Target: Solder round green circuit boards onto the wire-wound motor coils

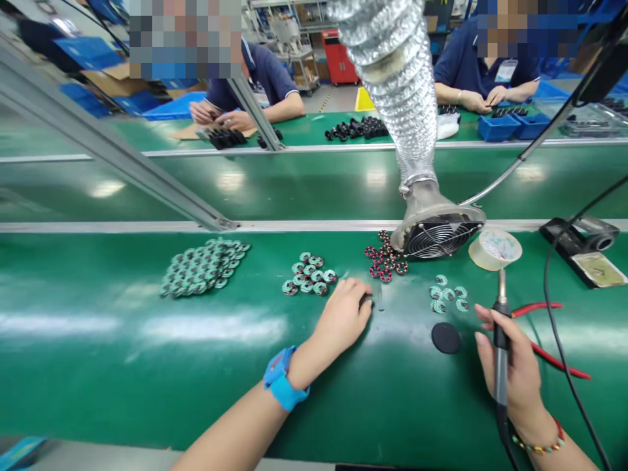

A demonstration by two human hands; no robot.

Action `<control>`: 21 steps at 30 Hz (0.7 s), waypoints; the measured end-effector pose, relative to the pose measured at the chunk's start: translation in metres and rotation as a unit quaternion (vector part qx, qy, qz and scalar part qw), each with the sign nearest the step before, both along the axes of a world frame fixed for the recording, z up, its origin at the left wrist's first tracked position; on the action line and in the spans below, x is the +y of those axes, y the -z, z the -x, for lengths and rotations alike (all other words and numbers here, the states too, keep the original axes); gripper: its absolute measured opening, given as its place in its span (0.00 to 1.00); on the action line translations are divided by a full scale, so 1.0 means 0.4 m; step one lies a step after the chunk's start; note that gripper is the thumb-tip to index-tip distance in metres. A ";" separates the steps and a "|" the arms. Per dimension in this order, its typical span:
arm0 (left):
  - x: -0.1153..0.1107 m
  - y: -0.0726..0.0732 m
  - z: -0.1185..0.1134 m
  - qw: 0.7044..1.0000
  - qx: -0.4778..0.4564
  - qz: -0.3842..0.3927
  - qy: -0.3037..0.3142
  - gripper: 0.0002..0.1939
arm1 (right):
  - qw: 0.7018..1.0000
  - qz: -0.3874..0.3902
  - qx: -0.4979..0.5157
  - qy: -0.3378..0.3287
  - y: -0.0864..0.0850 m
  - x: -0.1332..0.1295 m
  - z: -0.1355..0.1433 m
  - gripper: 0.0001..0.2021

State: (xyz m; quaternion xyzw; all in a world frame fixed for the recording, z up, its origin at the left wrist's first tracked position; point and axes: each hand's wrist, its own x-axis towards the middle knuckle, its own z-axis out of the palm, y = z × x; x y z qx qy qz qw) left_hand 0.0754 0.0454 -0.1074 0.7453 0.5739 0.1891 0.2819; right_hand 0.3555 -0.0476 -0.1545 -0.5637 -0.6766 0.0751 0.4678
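Observation:
My right hand (517, 366) holds a soldering iron (501, 373) with its tip end pointing up and away from me. My left hand (343, 314) rests on the green bench with its fingers curled; a small dark thing shows between thumb and fingers, mostly hidden. Just beyond that hand sit a group of green ring-shaped circuit boards (308, 275) and a heap of red and black wound rings (385, 260). Several loose green ring boards (447, 294) lie left of the iron, with a black round pad (446, 338) in front of them.
A fume extractor fan (439, 237) hangs low over the bench on a silver duct (392, 78). Right of it are a tape roll (495, 248), an iron stand (583, 252) and red-handled pliers (559, 360). Many stacked boards (203, 268) lie left. Two people work opposite.

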 end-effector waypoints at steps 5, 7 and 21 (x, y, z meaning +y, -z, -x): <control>0.029 0.024 0.098 0.988 0.119 -0.086 -0.055 0.13 | 0.999 0.000 0.002 0.050 0.007 0.006 -0.002 0.22; 0.043 0.015 0.125 0.981 0.146 -0.106 -0.067 0.15 | 0.998 0.000 -0.002 0.059 0.007 0.006 -0.002 0.22; 0.264 0.011 0.025 0.993 0.081 -0.047 0.068 0.12 | 1.000 0.000 -0.010 0.022 -0.013 0.011 0.004 0.17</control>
